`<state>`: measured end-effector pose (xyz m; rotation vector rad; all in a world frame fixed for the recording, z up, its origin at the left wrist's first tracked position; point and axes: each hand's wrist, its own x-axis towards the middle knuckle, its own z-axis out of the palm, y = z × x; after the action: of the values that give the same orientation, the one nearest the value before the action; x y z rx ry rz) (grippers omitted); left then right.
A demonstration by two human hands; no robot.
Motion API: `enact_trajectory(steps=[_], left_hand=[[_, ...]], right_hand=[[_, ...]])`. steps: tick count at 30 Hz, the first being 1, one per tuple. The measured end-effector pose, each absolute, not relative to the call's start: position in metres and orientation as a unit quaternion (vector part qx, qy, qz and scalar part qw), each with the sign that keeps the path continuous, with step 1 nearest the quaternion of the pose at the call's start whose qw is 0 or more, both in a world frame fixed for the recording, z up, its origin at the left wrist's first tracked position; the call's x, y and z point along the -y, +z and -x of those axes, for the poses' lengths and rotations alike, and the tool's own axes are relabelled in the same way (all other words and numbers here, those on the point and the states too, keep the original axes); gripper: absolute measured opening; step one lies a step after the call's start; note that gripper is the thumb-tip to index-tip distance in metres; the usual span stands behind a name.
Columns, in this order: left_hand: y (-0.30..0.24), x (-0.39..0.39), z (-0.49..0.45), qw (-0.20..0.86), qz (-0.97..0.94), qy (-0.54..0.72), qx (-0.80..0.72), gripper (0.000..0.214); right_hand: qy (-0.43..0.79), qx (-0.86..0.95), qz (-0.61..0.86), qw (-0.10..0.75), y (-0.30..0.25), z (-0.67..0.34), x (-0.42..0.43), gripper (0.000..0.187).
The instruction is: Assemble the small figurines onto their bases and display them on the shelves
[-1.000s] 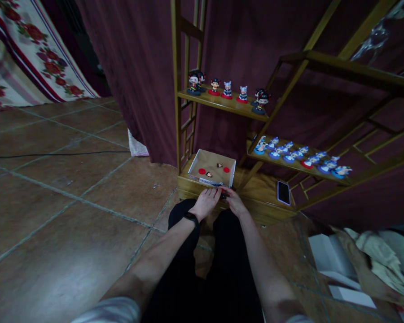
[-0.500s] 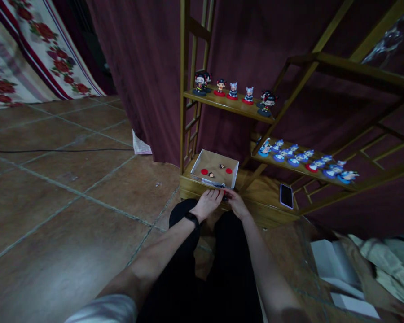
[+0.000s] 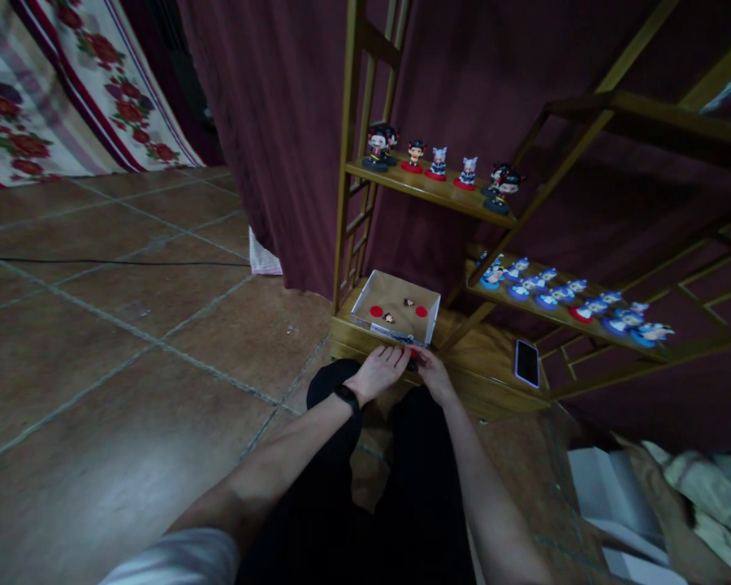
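My left hand [image 3: 382, 367] and my right hand [image 3: 430, 370] meet just in front of a shallow cardboard box [image 3: 395, 307] on the bottom board of a wooden shelf unit [image 3: 481, 357]. Between their fingers is a small dark and red piece [image 3: 410, 357], too small to name. Both hands have their fingers curled round it. Inside the box lie two red discs [image 3: 376, 311] and two small figurine heads [image 3: 389, 318]. A black band sits on my left wrist.
Small figurines on red bases [image 3: 439, 165] stand on the upper shelf, several blue ones [image 3: 560, 296] on the lower shelf. A phone [image 3: 527, 362] lies on the bottom board. Dark red curtain [image 3: 280, 122] behind; tiled floor left; white boxes and cloth [image 3: 658, 496] right.
The view has drifted, so the shelf and box sit further right and lower in the picture. My hands stay together at the box's front edge.
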<state>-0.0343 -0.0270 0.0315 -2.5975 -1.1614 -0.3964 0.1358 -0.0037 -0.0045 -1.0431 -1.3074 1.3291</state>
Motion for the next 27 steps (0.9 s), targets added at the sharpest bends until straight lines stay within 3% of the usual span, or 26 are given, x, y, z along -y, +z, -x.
enact_trajectory(steps=[27], left_hand=[[0.0286,0.0247,0.0345,0.131,0.901,-0.128,0.393,0.042]], right_hand=[[0.541,0.543,0.430,0.477,-0.0063,-0.1383,0.0027,0.041]])
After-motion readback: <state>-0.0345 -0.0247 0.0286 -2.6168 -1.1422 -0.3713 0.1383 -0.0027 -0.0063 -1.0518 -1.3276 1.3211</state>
